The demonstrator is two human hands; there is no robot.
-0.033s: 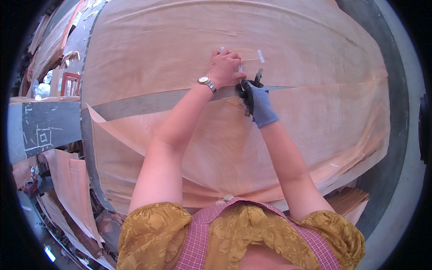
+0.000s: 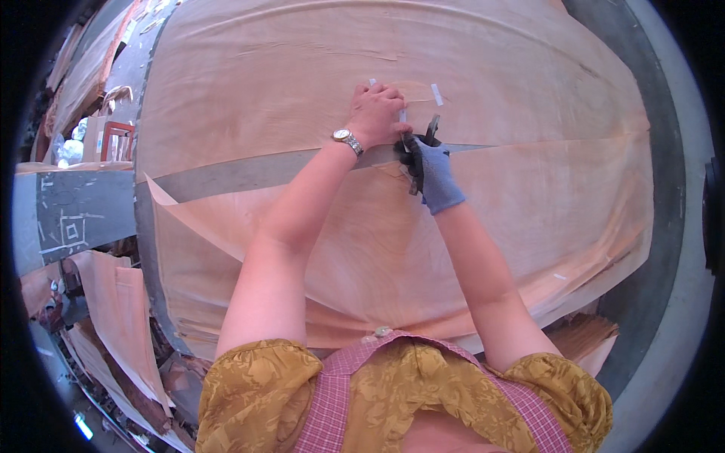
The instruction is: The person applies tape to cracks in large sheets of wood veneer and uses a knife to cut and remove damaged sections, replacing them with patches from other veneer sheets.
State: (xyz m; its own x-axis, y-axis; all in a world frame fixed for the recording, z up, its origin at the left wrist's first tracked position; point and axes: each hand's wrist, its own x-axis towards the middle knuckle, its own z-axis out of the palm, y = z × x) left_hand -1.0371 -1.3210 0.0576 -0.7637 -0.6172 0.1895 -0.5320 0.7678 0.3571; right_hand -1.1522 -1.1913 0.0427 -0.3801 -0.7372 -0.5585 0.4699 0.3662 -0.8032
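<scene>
My left hand [image 2: 376,115], bare with a silver wristwatch [image 2: 347,140], lies on the upper thin wood veneer sheet [image 2: 264,90], fingers apart and slightly bent. Close to its fingertips, short strips of white tape show, one partly covered by the hand. A separate white tape strip [image 2: 436,94] is stuck to the right of it. My right hand [image 2: 439,174], in a blue-grey glove with dark fingers, is closed around a dark hand tool [image 2: 433,127]; its exact kind is hard to make out. The tool is over the seam, beside my left thumb, above the lower veneer sheet [image 2: 340,249].
A tapering grey gap [image 2: 249,172] separates the two sheets at the left. The lower sheet's left corner curls up. Torn veneer pieces [image 2: 113,325] hang at the lower left, near a grey surface [image 2: 91,208] and a red frame [image 2: 118,141]. A dark edge [image 2: 668,189] runs along the right.
My gloved right hand and the dark tool have shifted slightly left, closer to my left thumb. My left hand stays in place.
</scene>
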